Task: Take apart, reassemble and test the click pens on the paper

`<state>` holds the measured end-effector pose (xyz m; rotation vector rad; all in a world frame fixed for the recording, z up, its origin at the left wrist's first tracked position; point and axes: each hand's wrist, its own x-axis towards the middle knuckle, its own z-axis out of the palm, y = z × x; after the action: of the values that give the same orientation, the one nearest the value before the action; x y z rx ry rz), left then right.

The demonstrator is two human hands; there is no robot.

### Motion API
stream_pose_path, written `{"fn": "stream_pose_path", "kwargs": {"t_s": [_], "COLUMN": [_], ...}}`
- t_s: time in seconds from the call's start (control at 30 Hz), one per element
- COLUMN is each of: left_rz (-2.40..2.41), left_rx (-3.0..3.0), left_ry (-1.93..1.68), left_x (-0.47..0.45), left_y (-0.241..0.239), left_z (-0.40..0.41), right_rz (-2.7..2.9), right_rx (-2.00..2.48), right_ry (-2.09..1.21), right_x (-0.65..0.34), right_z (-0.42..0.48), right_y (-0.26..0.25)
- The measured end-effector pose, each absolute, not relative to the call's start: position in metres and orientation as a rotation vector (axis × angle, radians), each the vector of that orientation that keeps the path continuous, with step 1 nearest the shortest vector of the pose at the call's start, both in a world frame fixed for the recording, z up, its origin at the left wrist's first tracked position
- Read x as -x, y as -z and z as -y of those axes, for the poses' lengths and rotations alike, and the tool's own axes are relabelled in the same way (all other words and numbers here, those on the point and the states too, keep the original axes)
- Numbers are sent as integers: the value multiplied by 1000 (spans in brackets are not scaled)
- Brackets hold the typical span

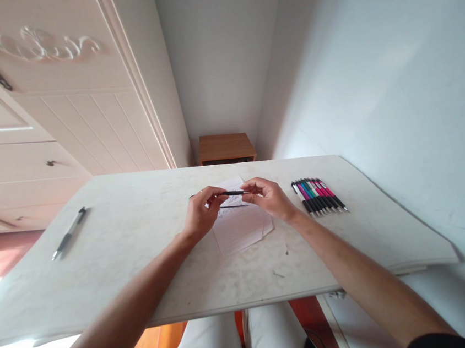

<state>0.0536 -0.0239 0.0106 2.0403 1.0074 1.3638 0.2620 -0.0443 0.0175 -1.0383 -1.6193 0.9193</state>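
Both my hands hold one thin dark pen level above a sheet of white paper on the pale table. My left hand pinches the pen's left end, fingers curled. My right hand pinches its right end, fingers closed. A row of several pens with black grips and white, teal, pink and black barrels lies to the right of my right hand. A single grey pen lies far to the left on the table.
A white wardrobe with drawers stands at the left. A small wooden stand sits behind the table against the far wall. A white wall runs along the right side. My legs are under the near edge.
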Motion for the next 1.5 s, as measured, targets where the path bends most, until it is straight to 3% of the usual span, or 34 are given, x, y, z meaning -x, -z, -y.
{"fn": "stream_pose_path", "kwargs": {"t_s": [0.37, 1.13, 1.5], "left_rz": [-1005, -1028, -1020], "left_rx": [-2086, -2117, -2121], "left_ry": [-1383, -1380, -1384], "left_x": [-53, -52, -52], "left_y": [-11, -8, -12], "left_z": [25, 22, 24], "right_rz": [1632, 1613, 1673], "right_rx": [1199, 1062, 1210], "right_ry": [-961, -818, -971], "right_x": [-264, -265, -267], "right_z": [46, 44, 45], "right_y": [-19, -20, -17]}}
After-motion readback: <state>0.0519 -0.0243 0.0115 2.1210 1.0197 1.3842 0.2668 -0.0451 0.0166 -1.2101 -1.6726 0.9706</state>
